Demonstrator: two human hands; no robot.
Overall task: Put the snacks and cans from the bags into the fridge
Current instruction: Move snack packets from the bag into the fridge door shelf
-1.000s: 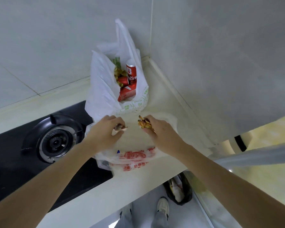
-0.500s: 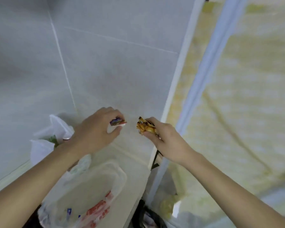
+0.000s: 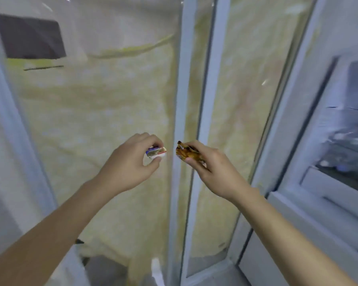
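At far left a pale blue-white upright frame (image 3: 12, 120) is running down the view, with a dark rectangular patch (image 3: 30, 37) showing behind the glass near the top. Beside it a wide glass pane (image 3: 103, 96) is showing a blurred, mottled yellow surface behind it.

In front of that pane the left hand (image 3: 130, 159) is pinching a small snack packet (image 3: 156, 152) between thumb and curled fingers. The packet is flat and glossy, white with blue and yellowish print, and its long axis is lying roughly level, its free end pointing right towards the other hand.

Just apart from it, the right hand (image 3: 207, 162) is gripping a crinkled brown-orange wrapper (image 3: 185, 154), shiny like foil; its crumpled end is pointing up and left.

Between the hands a pale door post (image 3: 181, 79) is standing upright. At far right a white moulded plastic fridge interior (image 3: 327, 182) is showing, too blurred to read its contents.
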